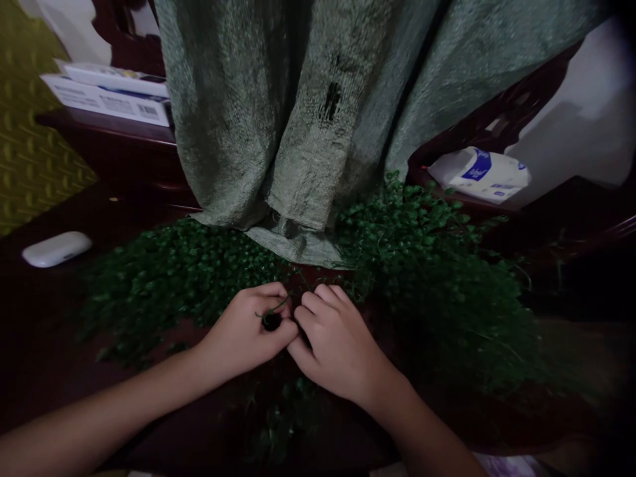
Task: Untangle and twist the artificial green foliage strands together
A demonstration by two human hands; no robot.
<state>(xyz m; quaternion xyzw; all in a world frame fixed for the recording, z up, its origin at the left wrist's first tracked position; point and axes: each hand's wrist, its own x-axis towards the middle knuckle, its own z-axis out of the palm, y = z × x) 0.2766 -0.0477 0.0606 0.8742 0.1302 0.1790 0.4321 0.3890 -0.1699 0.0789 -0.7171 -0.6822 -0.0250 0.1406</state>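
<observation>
My left hand (253, 321) is closed, its thumb and fingers pinching a thin green herb stem (279, 306) that loops over the fingertips. Against it, with fingertips meeting, is my right hand (335, 338), its fingers curled in; whatever lies inside them is hidden. To the left spreads a heap of small-leaved green herbs (199, 271). A second, looser herb pile (427, 245) with long thin stems lies to the right. Dim leafy sprigs (285, 424) show below my hands, and I cannot tell whether they are held or lying there.
A grey-green woven sack (318, 132) with a torn hole drapes down between the piles. On the dark wooden surface (59, 318) lies a small white case (57, 249). White boxes (109, 96) rest at the back left, a tissue pack (484, 173) at the right.
</observation>
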